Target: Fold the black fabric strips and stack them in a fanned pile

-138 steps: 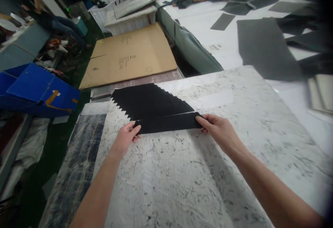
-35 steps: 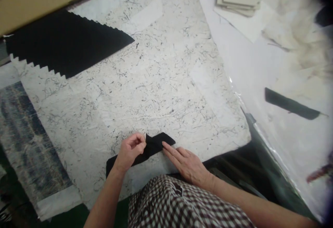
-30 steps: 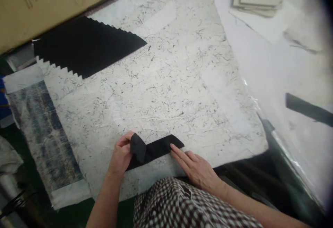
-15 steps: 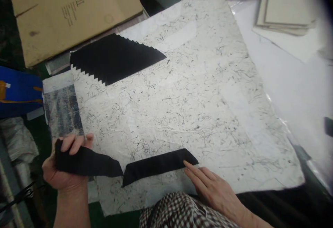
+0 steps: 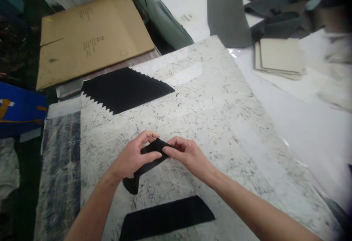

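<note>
My left hand and my right hand meet above a marbled white sheet. Both pinch a narrow black fabric strip, and its loose end hangs down below my left hand. A second black fabric strip lies flat on the sheet near the bottom of the view, apart from my hands. Farther away, a black fabric piece with a zigzag pinked edge lies on the sheet.
A large cardboard sheet lies beyond the marbled sheet, with a blue bag to the left. A stack of beige cards and grey fabric pieces lie on a white table at the upper right.
My left hand has come in from the far left with the strip, and both hands now hold it together. The view has tilted up, so the flat strip sits lower in the frame.
</note>
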The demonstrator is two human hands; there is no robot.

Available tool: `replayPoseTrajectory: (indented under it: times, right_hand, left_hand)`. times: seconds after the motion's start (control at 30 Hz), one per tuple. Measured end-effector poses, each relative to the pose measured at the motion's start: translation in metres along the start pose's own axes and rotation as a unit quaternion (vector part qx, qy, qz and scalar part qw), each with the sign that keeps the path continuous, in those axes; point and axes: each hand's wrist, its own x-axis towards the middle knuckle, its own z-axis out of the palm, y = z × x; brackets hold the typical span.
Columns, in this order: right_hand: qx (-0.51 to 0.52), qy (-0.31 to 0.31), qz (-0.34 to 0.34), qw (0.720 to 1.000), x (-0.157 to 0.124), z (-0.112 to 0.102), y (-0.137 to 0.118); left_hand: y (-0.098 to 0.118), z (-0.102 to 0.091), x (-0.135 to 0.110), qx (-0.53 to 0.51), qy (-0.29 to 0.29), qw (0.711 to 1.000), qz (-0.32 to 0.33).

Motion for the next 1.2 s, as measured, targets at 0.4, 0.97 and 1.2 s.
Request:
replayPoseTrajectory:
  times: [0.4,0.97,1.2]
  right_hand:
    - [-0.22,0.181,-0.034,0.958,0.091,-0.096,-0.041]
    - [-0.583,0.266,-0.132,0.756,0.179,-0.1,-0.058]
    - [-0.615,0.276,-0.109,0.73,0.182,-0.099,-0.056]
  left_hand:
    - [-0.04,-0.094,0.034,-0.036,0.253,0.964,-0.076]
    - [-0.044,-0.137,0.101,0.197,0.404,0.882,-0.145]
    - [-0.045,-0.135,0.104,0.247,0.407,0.865,-0.157]
